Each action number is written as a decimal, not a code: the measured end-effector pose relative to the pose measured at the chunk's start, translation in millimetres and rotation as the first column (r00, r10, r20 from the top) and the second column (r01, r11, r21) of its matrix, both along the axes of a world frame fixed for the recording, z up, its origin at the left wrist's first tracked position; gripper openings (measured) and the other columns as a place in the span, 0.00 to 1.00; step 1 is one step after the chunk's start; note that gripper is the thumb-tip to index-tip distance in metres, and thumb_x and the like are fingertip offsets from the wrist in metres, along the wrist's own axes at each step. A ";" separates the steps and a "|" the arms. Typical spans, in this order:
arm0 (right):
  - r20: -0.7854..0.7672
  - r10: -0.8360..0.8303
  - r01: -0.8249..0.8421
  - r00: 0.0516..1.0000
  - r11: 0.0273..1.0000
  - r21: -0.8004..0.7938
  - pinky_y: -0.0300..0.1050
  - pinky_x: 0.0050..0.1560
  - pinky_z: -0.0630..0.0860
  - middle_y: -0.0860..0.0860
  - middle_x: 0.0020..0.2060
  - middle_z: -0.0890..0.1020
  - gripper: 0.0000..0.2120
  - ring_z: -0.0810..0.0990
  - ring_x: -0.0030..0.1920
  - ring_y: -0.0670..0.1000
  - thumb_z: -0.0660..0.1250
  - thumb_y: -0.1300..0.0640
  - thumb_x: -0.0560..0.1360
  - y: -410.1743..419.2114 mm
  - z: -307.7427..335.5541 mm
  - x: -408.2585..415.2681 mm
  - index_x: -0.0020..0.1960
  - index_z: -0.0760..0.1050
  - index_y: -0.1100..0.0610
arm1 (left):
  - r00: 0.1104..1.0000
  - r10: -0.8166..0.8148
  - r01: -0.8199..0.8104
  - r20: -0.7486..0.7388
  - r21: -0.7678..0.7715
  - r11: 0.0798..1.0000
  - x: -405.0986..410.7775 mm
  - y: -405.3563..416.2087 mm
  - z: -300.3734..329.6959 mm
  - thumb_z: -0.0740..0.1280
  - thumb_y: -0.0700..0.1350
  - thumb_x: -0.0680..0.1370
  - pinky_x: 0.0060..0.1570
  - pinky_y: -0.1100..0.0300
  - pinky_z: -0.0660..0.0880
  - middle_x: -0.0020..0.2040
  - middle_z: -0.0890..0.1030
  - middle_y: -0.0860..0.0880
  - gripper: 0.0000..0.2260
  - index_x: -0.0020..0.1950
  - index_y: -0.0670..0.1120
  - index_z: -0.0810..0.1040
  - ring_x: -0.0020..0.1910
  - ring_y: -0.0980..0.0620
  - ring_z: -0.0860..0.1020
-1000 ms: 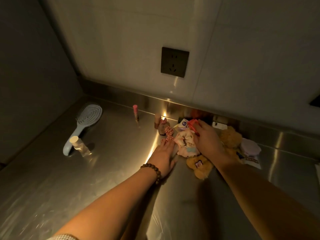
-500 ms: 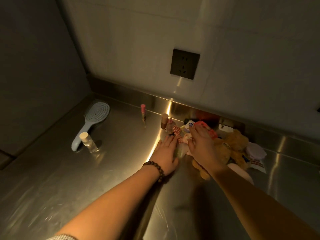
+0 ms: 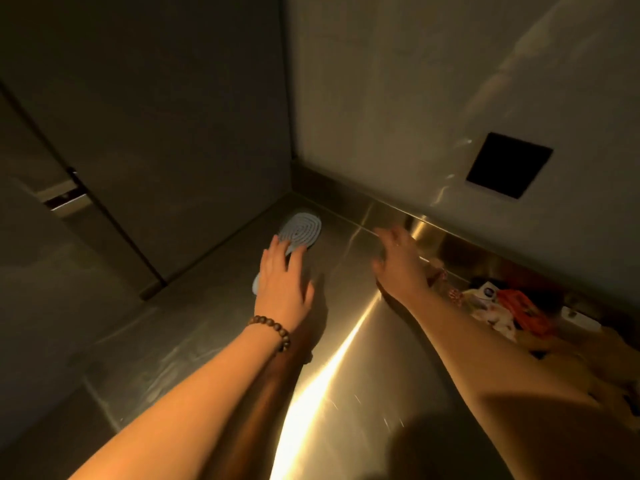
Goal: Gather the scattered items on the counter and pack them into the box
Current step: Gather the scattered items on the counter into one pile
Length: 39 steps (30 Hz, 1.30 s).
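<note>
While left hand [image 3: 282, 285] covers hairbrush [image 3: 300, 231], right hand [image 3: 398, 261] hovers.

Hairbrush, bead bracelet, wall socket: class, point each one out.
Hairbrush [image 3: 302, 230]: head view, on its oval bristle pad.
Bead bracelet [image 3: 277, 330]: head view, on beads at the left wrist.
Wall socket [image 3: 507, 165]: head view, on its dark faceplate.

No readable text, label, brand, number or sign is showing anywhere. A small white packet [image 3: 487, 293] in the pile by the wall is carrying a round dark blue mark, too blurred to make out.
</note>
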State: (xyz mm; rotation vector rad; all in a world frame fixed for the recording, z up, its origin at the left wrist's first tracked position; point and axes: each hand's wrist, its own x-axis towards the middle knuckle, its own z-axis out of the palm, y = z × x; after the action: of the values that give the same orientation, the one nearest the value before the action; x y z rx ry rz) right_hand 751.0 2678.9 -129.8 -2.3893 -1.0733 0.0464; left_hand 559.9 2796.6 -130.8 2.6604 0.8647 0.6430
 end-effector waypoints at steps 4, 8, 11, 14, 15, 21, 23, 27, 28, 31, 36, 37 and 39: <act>-0.066 -0.027 0.020 0.997 0.994 -0.108 0.56 0.64 0.71 0.59 0.73 0.59 0.30 0.63 0.70 0.61 0.66 0.62 0.74 26.1 -5.4 14.4 0.73 0.61 0.53 | 0.995 0.043 -0.056 -0.086 -0.165 0.985 -14.2 21.5 -12.8 0.69 0.48 0.73 0.68 0.50 0.62 0.74 0.58 0.43 0.34 0.75 0.51 0.55 0.72 0.43 0.59; 0.003 -0.071 0.071 0.997 0.985 -0.156 0.54 0.58 0.75 0.58 0.64 0.69 0.19 0.76 0.57 0.61 0.59 0.70 0.75 33.6 -13.3 19.9 0.64 0.72 0.58 | 0.995 0.005 -0.029 -0.102 -0.234 0.972 -15.9 24.7 -24.4 0.67 0.42 0.74 0.55 0.51 0.73 0.67 0.67 0.45 0.30 0.74 0.51 0.59 0.60 0.43 0.72; -0.006 -0.062 0.061 0.998 0.989 -0.136 0.53 0.55 0.76 0.58 0.59 0.73 0.19 0.77 0.53 0.60 0.57 0.71 0.75 30.4 -10.7 23.1 0.61 0.75 0.57 | 0.999 0.016 -0.024 -0.039 -0.231 0.973 -10.4 22.4 -27.9 0.64 0.38 0.75 0.46 0.54 0.73 0.59 0.74 0.43 0.19 0.65 0.47 0.68 0.52 0.41 0.76; -0.046 -0.034 0.034 0.998 0.999 0.003 0.51 0.55 0.76 0.56 0.58 0.74 0.20 0.77 0.53 0.57 0.57 0.70 0.76 19.1 1.2 27.7 0.63 0.73 0.56 | 0.999 -0.035 0.040 0.023 -0.257 0.966 7.0 14.3 -23.2 0.64 0.40 0.76 0.44 0.59 0.70 0.54 0.75 0.44 0.12 0.59 0.46 0.70 0.49 0.44 0.76; -0.080 -0.046 0.052 0.996 0.995 0.081 0.49 0.52 0.76 0.56 0.56 0.75 0.18 0.77 0.53 0.55 0.57 0.69 0.77 12.2 7.3 30.7 0.64 0.72 0.56 | 0.997 -0.070 0.076 0.033 -0.259 0.963 16.5 10.3 -20.5 0.65 0.41 0.76 0.45 0.58 0.71 0.54 0.75 0.45 0.12 0.59 0.47 0.69 0.49 0.45 0.76; -0.012 -0.165 0.161 0.986 0.948 0.273 0.29 0.46 0.67 0.53 0.47 0.78 0.13 0.73 0.43 0.46 0.60 0.68 0.75 -61.3 35.3 60.2 0.57 0.76 0.59 | 0.956 -0.278 0.293 0.091 -0.319 0.901 87.3 -33.2 -6.5 0.64 0.40 0.76 0.51 0.58 0.71 0.57 0.73 0.48 0.18 0.64 0.52 0.69 0.53 0.48 0.75; 0.033 -0.180 0.167 0.983 0.956 0.241 0.25 0.44 0.64 0.56 0.47 0.79 0.13 0.74 0.41 0.46 0.62 0.70 0.74 -88.1 35.9 68.3 0.56 0.77 0.61 | 0.934 -0.344 0.355 0.093 -0.334 0.873 108.2 -51.4 -7.5 0.63 0.39 0.76 0.50 0.60 0.69 0.57 0.73 0.48 0.20 0.66 0.54 0.68 0.53 0.50 0.74; 0.028 -0.225 0.221 0.974 0.970 0.100 0.47 0.52 0.71 0.61 0.49 0.79 0.12 0.77 0.50 0.58 0.64 0.69 0.73 -121.4 22.0 82.9 0.55 0.78 0.62 | 0.899 -0.424 0.432 0.108 -0.374 0.821 138.8 -85.7 -17.2 0.62 0.39 0.76 0.48 0.61 0.70 0.55 0.74 0.48 0.19 0.65 0.54 0.71 0.51 0.49 0.74; 0.004 -0.230 0.228 0.973 0.970 0.083 0.49 0.52 0.72 0.60 0.49 0.79 0.12 0.77 0.50 0.58 0.64 0.68 0.73 -125.1 17.6 85.2 0.56 0.78 0.62 | 0.894 -0.433 0.441 0.113 -0.388 0.809 144.2 -92.9 -20.5 0.63 0.40 0.76 0.49 0.59 0.72 0.54 0.74 0.49 0.19 0.64 0.55 0.71 0.50 0.49 0.74; -0.065 -0.236 0.240 0.970 0.968 0.066 0.50 0.52 0.74 0.56 0.47 0.80 0.12 0.78 0.49 0.55 0.65 0.65 0.74 -128.5 4.4 87.9 0.57 0.76 0.59 | 0.892 -0.433 0.446 0.127 -0.404 0.799 156.4 -106.3 -29.4 0.64 0.41 0.75 0.51 0.57 0.74 0.55 0.75 0.50 0.19 0.64 0.57 0.69 0.51 0.50 0.75; -0.158 -0.290 0.302 0.944 0.952 0.058 0.53 0.51 0.77 0.53 0.48 0.80 0.09 0.78 0.49 0.54 0.63 0.62 0.76 -128.4 -12.9 94.0 0.56 0.73 0.55 | 0.912 -0.368 0.410 0.182 -0.451 0.793 169.3 -111.7 -34.9 0.67 0.45 0.75 0.50 0.56 0.76 0.53 0.78 0.50 0.14 0.58 0.54 0.70 0.50 0.51 0.77; -0.158 -0.290 0.304 0.944 0.950 0.069 0.55 0.51 0.77 0.54 0.48 0.80 0.09 0.79 0.49 0.55 0.63 0.62 0.76 -127.7 -15.0 94.5 0.55 0.73 0.56 | 0.910 -0.365 0.414 0.194 -0.457 0.787 170.8 -112.8 -35.4 0.67 0.45 0.74 0.49 0.57 0.75 0.53 0.79 0.51 0.14 0.58 0.54 0.70 0.50 0.51 0.77; -0.132 -0.286 0.299 0.949 0.950 0.094 0.56 0.51 0.77 0.55 0.48 0.80 0.09 0.79 0.48 0.55 0.64 0.63 0.75 -126.3 -16.7 94.3 0.54 0.74 0.56 | 0.905 -0.368 0.425 0.212 -0.466 0.776 173.2 -115.5 -36.3 0.68 0.45 0.74 0.49 0.61 0.73 0.53 0.78 0.52 0.14 0.57 0.54 0.70 0.51 0.53 0.77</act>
State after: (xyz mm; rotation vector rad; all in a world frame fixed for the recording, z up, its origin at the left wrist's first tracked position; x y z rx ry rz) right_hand 845.4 2552.6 -146.5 -2.3842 -0.6418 0.0202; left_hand 733.1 2681.1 -167.1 2.1960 0.3432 0.3812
